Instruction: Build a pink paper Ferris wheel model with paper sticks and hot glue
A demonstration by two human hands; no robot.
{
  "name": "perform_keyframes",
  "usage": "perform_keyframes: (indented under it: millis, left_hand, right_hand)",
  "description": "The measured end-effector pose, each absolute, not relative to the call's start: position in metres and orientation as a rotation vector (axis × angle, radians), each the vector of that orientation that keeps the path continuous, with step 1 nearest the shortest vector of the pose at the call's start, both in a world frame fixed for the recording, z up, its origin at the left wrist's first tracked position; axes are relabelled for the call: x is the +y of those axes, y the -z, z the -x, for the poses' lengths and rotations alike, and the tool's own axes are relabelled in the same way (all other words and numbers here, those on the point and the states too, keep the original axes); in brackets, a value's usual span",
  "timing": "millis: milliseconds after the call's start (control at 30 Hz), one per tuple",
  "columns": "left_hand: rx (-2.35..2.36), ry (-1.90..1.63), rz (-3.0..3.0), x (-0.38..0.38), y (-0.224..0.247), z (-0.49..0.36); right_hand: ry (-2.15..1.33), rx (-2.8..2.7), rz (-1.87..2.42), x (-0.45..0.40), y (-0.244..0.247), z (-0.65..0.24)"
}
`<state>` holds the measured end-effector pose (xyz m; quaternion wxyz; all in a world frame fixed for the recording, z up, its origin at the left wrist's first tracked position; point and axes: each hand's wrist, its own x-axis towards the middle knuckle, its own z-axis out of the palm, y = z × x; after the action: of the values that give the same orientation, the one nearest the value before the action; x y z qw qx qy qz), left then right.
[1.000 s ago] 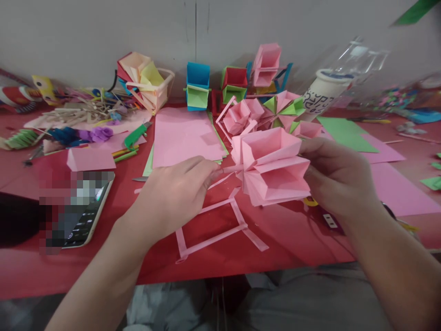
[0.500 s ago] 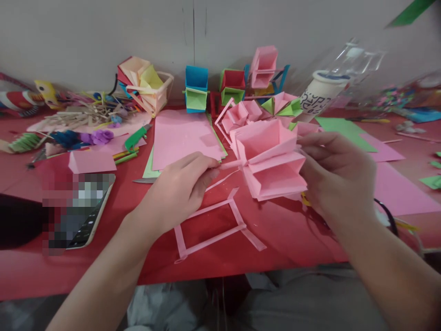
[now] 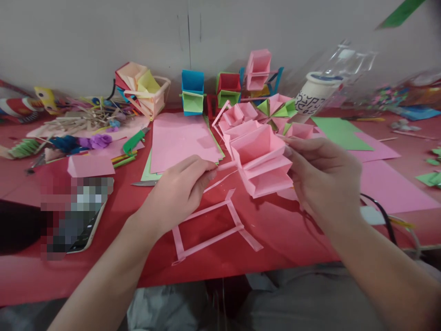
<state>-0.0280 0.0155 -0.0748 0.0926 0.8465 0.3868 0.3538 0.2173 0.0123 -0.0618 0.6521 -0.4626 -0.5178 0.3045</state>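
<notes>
A folded pink paper wheel (image 3: 262, 161) with open box-like pockets hangs above the table between my hands. A thin pink paper stick runs out from its left side, and my left hand (image 3: 182, 188) pinches the end of it. My right hand (image 3: 320, 170) has its fingers closed at the wheel's right side; what exactly the fingertips grip there is partly hidden. Below, a pink paper strip frame (image 3: 210, 241) lies flat on the red table, its strips joined into a four-sided shape with ends sticking out.
Pink paper sheets (image 3: 182, 142) lie behind my left hand, with a green utility knife (image 3: 136, 140) beside them. A phone (image 3: 84, 216) rests at left. Finished paper wheels, such as a blue and green one (image 3: 193, 89), stand along the wall. A patterned cup (image 3: 312, 96) stands at back right.
The pink paper wheel has turned between my hands, so its pockets face differently. My right hand has shifted slightly left; my left hand keeps its pinch on the stick.
</notes>
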Motion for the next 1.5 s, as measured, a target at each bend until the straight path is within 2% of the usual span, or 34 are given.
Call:
perform_keyframes:
  millis: [1500]
  left_hand:
    - [1.200,-1.249,-2.577,0.014,0.089,0.018]
  right_hand:
    - [-0.700,-1.040,1.077,0.021,0.066,-0.211]
